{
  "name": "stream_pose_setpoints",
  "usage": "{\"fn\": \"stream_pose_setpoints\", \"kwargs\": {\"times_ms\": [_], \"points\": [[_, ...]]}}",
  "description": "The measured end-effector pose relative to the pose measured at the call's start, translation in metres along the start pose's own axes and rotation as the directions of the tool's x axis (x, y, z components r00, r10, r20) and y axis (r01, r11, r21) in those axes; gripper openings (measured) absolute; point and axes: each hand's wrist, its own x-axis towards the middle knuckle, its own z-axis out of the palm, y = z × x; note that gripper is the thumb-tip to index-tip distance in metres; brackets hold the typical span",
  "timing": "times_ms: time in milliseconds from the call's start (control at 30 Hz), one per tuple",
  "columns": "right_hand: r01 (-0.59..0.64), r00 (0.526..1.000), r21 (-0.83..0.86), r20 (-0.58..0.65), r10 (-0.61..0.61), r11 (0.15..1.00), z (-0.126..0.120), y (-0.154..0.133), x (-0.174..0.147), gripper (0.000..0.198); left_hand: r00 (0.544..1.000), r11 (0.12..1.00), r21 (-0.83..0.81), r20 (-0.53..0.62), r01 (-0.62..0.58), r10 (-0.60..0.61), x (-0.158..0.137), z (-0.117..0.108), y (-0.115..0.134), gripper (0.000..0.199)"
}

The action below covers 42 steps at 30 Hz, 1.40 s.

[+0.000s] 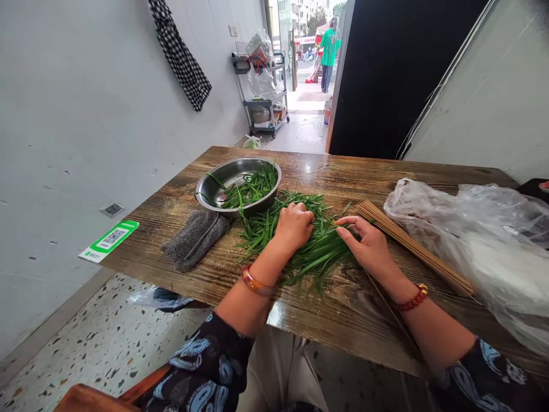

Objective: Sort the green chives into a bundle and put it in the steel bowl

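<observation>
Plainly, the left hand (295,223) curls down over the green leaves (319,257) heaped beside the steel bowl (214,178); its fingertips are hidden, so whether they grip I cannot tell; the right hand (369,243) pinches a thin stick (391,311) between thumb and forefinger; its tip seems to face the left hand, so a slipping pinch could prick a finger; a forearm nudge could scatter the stick bundle (418,250) nearby; dragging tangled leaves could tear them.

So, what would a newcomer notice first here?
Probably the long green leaves heaped on the brown wooden table, the left hand on them and the right hand at their edge. A round, shiny metal bowl stands behind, leftward; thin brown sticks lie bundled at right.
</observation>
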Motion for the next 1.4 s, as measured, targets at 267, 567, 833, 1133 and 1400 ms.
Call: {"fn": "stream_pose_setpoints", "kwargs": {"times_ms": [267,567,833,1133,1400], "points": [[0.006,1.0,-0.003,-0.009,-0.006,1.0,0.0,0.001,0.0,0.028,0.979,0.966,-0.258,-0.197,0.003,-0.056,0.004,0.001,-0.004,0.011],[0.013,1.0,-0.024,-0.017,-0.014,1.0,0.0,0.0,0.0,0.029,0.988,0.678,-0.731,-0.148,-0.075,-0.051,0.006,0.0,0.002,0.009],[0.009,1.0,-0.005,-0.009,-0.009,1.0,0.0,-0.001,0.0,0.027,0.994,0.552,-0.832,-0.096,-0.049,-0.057,0.005,-0.004,0.003,0.009],[0.006,1.0,0.004,-0.004,-0.006,1.0,0.001,0.001,0.0,0.028,0.999,0.563,-0.826,0.033,0.029,-0.002,0.001,-0.001,0.007,0.029],[0.016,1.0,0.01,-0.012,-0.016,1.0,0.001,0.0,-0.001,0.025,0.986,0.526,-0.849,-0.046,0.047,-0.161,0.005,-0.002,0.005,0.023]]}}
